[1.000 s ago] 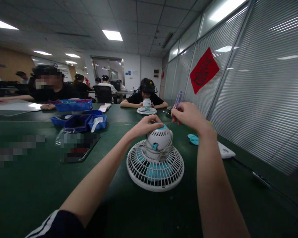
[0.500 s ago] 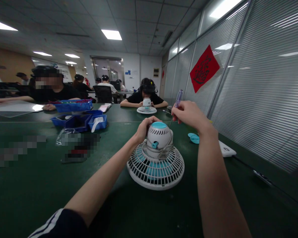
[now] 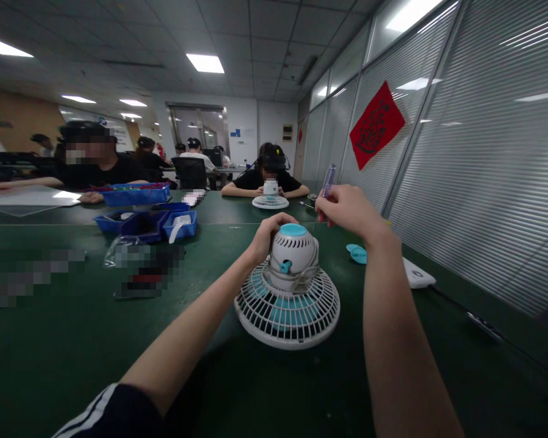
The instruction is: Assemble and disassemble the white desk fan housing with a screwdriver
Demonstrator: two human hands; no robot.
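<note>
A white and turquoise fan [image 3: 294,258] lies face down on its round grille, its motor housing upward and a grey cord wound about its neck. My left hand [image 3: 268,236] is wrapped round the left and far side of the housing; some of its fingers are hidden behind it. In my right hand [image 3: 344,208] a screwdriver [image 3: 330,176] with a clear purple handle is pinched, shaft pointing down. The shaft reaches the right far side of the housing, where its tip is hidden. Turquoise round pieces [image 3: 357,253] lie right of the fan.
Blue bins [image 3: 144,225] holding small parts stand at the left, a clear plastic bag [image 3: 123,250] before them. Opposite, a person [image 3: 267,176] leans over another fan [image 3: 270,198]. A white device [image 3: 418,274] with a dark cable lies right, beside the blinds.
Both hands, the fan and the screwdriver stay in nearly the same places. The view has shifted very slightly.
</note>
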